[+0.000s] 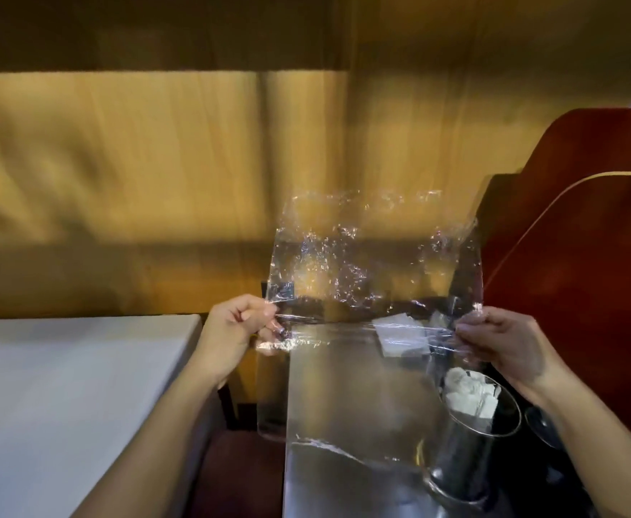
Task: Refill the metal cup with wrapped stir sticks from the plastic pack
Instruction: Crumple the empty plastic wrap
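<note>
A clear, crinkled plastic pack (366, 263) is stretched flat in the air between my two hands. My left hand (237, 330) pinches its lower left edge and my right hand (504, 342) pinches its lower right edge. No sticks show inside the pack. Below my right hand stands the metal cup (467, 454) on a shiny metal counter (343, 405). White wrapped stir sticks (467, 394) fill the upper part of the cup. More white wrapped pieces (399, 334) lie behind the pack, seen through the plastic.
A white tabletop (63, 398) lies at the left, with a dark gap between it and the counter. A red-brown wooden partition (582, 226) rises at the right. A yellow wood wall fills the background. A dark round object (541, 424) sits right of the cup.
</note>
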A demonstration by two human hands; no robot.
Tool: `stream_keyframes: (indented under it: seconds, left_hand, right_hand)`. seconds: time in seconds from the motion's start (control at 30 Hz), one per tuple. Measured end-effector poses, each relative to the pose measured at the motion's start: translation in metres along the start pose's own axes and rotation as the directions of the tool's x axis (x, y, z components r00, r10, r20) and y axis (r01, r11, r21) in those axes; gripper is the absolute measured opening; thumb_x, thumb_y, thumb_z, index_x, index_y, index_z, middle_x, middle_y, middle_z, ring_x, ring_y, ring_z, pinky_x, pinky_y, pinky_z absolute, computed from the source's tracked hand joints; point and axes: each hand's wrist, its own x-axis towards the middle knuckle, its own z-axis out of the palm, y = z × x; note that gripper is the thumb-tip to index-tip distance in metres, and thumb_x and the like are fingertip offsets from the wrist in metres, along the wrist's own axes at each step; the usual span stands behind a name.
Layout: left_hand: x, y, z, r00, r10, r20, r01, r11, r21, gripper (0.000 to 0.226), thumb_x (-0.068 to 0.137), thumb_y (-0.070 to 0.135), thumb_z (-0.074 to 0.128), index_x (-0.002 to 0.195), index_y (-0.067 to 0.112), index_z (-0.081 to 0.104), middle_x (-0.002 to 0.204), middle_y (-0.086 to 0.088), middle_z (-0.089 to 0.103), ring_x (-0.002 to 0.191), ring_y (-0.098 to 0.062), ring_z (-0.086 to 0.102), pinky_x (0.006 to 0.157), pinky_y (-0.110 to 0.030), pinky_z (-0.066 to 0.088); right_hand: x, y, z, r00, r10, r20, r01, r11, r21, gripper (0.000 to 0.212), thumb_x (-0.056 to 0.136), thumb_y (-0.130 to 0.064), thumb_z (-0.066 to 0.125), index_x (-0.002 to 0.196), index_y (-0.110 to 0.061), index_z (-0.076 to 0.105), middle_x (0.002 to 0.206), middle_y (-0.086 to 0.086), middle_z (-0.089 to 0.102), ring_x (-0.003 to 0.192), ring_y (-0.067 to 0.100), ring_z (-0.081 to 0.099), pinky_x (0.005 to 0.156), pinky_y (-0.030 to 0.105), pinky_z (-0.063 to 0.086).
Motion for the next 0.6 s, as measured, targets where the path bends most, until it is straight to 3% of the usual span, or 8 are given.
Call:
stream_keyframes:
  seconds: [0.13, 0.3, 0.47, 0.6]
  left_hand:
    - [0.001, 0.0, -0.001, 0.998, 0.064, -0.005, -0.064, 0.998, 0.026, 0.015, 0.086, 0.0, 0.057, 0.076, 0.007, 0.065, 0.054, 0.0, 0.067, 0.046, -0.009, 0.057, 0.045, -0.019, 0.05]
    - [0.003, -0.004, 0.0, 0.997, 0.076, -0.025, -0.075, 0.997, 0.021, 0.018, 0.087, -0.004, 0.054, 0.078, 0.007, 0.065, 0.053, 0.0, 0.067, 0.045, -0.009, 0.057, 0.048, -0.018, 0.05]
    - [0.003, -0.005, -0.004, 0.997, 0.081, 0.014, -0.081, 0.997, 0.016, 0.022, 0.087, -0.007, 0.05, 0.084, 0.007, 0.067, 0.058, 0.001, 0.068, 0.054, -0.01, 0.059, 0.056, -0.019, 0.052]
    - [0.001, -0.004, -0.002, 0.999, 0.047, -0.011, -0.047, 0.999, -0.021, 0.026, 0.089, -0.01, 0.047, 0.078, 0.005, 0.064, 0.058, 0.001, 0.07, 0.053, -0.008, 0.061, 0.054, -0.019, 0.053]
  right_hand:
    - [0.004, 0.003, -0.002, 1.0, 0.0, 0.004, 0.0, 0.999, 0.048, 0.01, 0.065, -0.001, 0.065, 0.074, -0.002, 0.069, 0.056, 0.014, 0.069, 0.046, 0.019, 0.064, 0.041, 0.025, 0.053]
    - [0.009, 0.011, -0.008, 0.997, 0.03, 0.065, -0.035, 0.996, 0.078, 0.014, 0.065, -0.003, 0.065, 0.076, -0.004, 0.074, 0.06, 0.014, 0.07, 0.049, 0.019, 0.065, 0.04, 0.022, 0.048]
    - [0.015, 0.019, -0.018, 0.99, 0.022, 0.137, -0.035, 0.995, 0.094, 0.019, 0.068, 0.0, 0.062, 0.082, -0.005, 0.075, 0.072, 0.016, 0.074, 0.061, 0.022, 0.07, 0.049, 0.023, 0.054]
    - [0.014, 0.018, -0.021, 0.978, 0.009, 0.209, -0.019, 0.999, 0.046, 0.017, 0.076, 0.0, 0.06, 0.077, -0.007, 0.076, 0.079, 0.015, 0.075, 0.07, 0.021, 0.072, 0.059, 0.022, 0.056]
